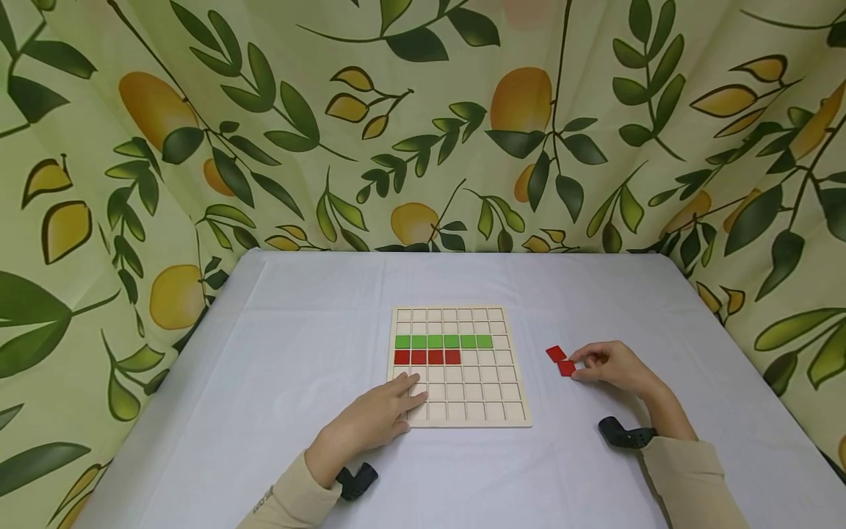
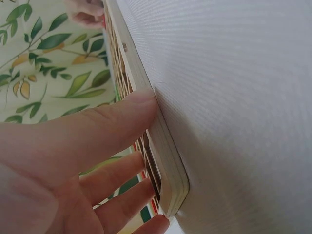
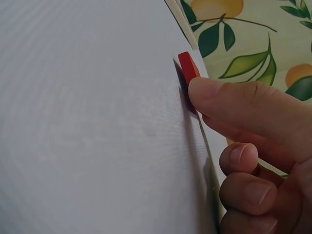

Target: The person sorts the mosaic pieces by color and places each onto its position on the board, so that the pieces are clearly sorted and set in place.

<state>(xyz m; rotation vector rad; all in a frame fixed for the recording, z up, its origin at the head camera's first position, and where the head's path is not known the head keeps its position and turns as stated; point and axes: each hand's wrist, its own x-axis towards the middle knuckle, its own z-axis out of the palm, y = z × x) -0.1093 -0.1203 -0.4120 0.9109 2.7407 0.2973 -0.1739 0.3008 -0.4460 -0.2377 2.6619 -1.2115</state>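
Note:
A square wooden grid board point(image 1: 485, 393) lies on the table, with a row of green square tiles point(image 1: 435, 342) and, just below it, a shorter row of red ones point(image 1: 427, 358). My left hand point(image 1: 373, 415) rests on the board's near left corner, fingers spread over the grid. In the left wrist view, its thumb point(image 2: 124, 109) presses the board's side edge. To the right of the board, my right hand point(image 1: 611, 365) pinches a red square tile point(image 3: 189, 67) between thumb and index finger. Another loose red tile point(image 1: 556, 354) lies just beyond, close to the pinched one.
A white cloth point(image 1: 277, 330) covers the table. Behind and along the sides hangs a curtain point(image 1: 423, 147) printed with leaves and fruit. Each wrist wears a black camera band, seen at the left point(image 1: 357, 481) and right wrist point(image 1: 624, 433).

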